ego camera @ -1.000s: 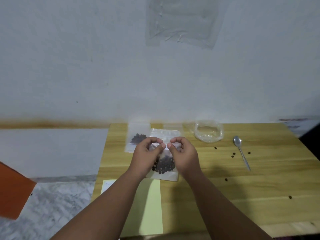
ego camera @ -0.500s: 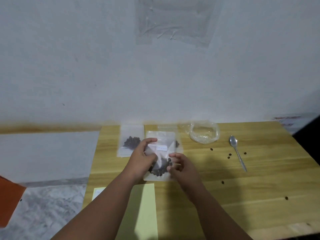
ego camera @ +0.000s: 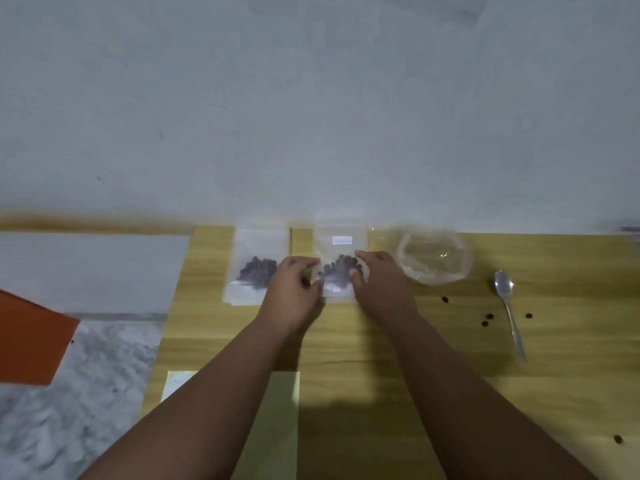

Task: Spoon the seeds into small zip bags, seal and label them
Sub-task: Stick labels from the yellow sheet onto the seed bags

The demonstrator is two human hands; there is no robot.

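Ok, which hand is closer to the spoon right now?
Right. The right hand holds the labelled bag, the spoon lying off to its right; the left hand holds the bag's far side.

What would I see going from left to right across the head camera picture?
Orange sheet → seed bag → left hand → labelled seed bag, held at its edges by both hands → right hand → clear plastic container → spoon.
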